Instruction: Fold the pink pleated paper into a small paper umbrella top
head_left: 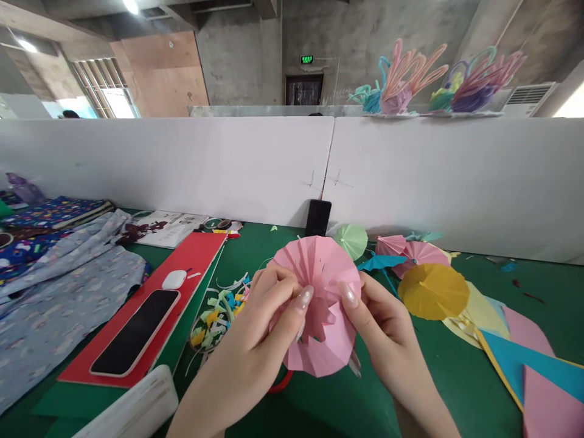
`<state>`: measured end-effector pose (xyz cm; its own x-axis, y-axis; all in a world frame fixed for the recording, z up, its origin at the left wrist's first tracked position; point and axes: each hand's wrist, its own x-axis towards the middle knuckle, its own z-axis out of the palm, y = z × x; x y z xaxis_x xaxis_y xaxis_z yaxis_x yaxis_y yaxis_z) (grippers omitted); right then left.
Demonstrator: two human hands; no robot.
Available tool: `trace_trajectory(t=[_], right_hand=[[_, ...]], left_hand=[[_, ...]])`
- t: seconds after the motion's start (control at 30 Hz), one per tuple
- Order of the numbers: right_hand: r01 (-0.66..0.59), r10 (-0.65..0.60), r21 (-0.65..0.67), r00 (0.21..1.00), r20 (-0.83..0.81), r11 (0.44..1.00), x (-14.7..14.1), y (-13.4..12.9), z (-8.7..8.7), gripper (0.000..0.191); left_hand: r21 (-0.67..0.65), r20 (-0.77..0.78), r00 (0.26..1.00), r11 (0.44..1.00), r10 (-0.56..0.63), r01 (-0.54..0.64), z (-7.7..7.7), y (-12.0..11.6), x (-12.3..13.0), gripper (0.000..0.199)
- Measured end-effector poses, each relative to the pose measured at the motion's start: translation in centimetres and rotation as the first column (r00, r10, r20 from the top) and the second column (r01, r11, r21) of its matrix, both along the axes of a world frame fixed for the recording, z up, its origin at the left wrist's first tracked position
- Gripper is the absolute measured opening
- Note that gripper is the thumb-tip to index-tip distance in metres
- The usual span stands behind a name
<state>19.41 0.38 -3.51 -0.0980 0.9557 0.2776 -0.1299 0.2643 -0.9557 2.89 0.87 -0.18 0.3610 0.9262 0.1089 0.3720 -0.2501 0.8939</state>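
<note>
A pleated round of pink paper (319, 261) is held up between my two hands, with a jagged opening in its lower middle. My left hand (269, 310) pinches its left side, thumb and fingers near the centre. On the right side, my right hand (376, 310) grips the paper with the thumb in front and the other fingers behind. Below the paper, part of a red handle (281, 383) shows on the green table. Just beyond the paper lie a light green paper umbrella (351, 241) and a blue one (381, 261).
A yellow paper umbrella (433, 292) and coloured sheets (529, 359) lie at right. Paper scraps (216, 322) sit left of my hands, beside a red board (191, 255) bearing a phone (137, 331). A black phone (318, 217) leans on the white partition (228, 164).
</note>
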Motion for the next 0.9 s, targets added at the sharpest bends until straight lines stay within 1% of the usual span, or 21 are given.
trace_trajectory(t=[0.07,0.13,0.2,0.27,0.37,0.57,0.77,0.9], right_hand=[[-0.061,0.058,-0.042,0.997,-0.058,0.997,0.09,0.02,0.07,0.023],[-0.127,0.119,-0.082,0.988,-0.101,0.988,0.17,0.07,0.14,0.019],[-0.173,0.159,-0.097,0.978,-0.136,0.98,0.17,0.15,0.16,0.018],[-0.151,0.135,-0.091,0.977,-0.163,0.984,0.08,0.23,0.12,0.023],[-0.073,0.055,-0.094,0.983,-0.175,0.993,-0.16,0.21,0.08,0.034],[0.012,-0.017,-0.04,0.991,-0.132,0.999,-0.38,-0.23,0.19,0.04],[-0.098,0.085,-0.08,0.984,-0.155,0.992,-0.57,-0.3,0.04,0.039],[-0.108,0.092,-0.087,0.981,-0.168,0.99,-0.6,-0.3,0.06,0.041]], left_hand=[[-0.001,-0.012,0.999,1.0,-0.031,0.031,-0.02,0.04,-0.06,0.027],[-0.022,-0.018,0.996,0.996,-0.088,0.087,0.01,0.12,-0.14,0.03],[-0.034,-0.025,0.992,0.991,-0.127,0.126,0.06,0.22,-0.2,0.032],[-0.034,-0.038,0.99,0.99,-0.136,0.135,0.11,0.29,-0.23,0.032],[-0.054,-0.057,0.987,0.987,-0.151,0.148,0.22,0.25,-0.27,0.033],[-0.118,-0.011,0.976,0.97,-0.216,0.213,0.36,-0.18,-0.33,0.032],[-0.179,0.056,0.974,0.958,-0.218,0.225,0.39,-0.11,-0.11,0.031],[-0.179,0.075,0.965,0.949,-0.251,0.261,0.53,-0.05,-0.17,0.033]])
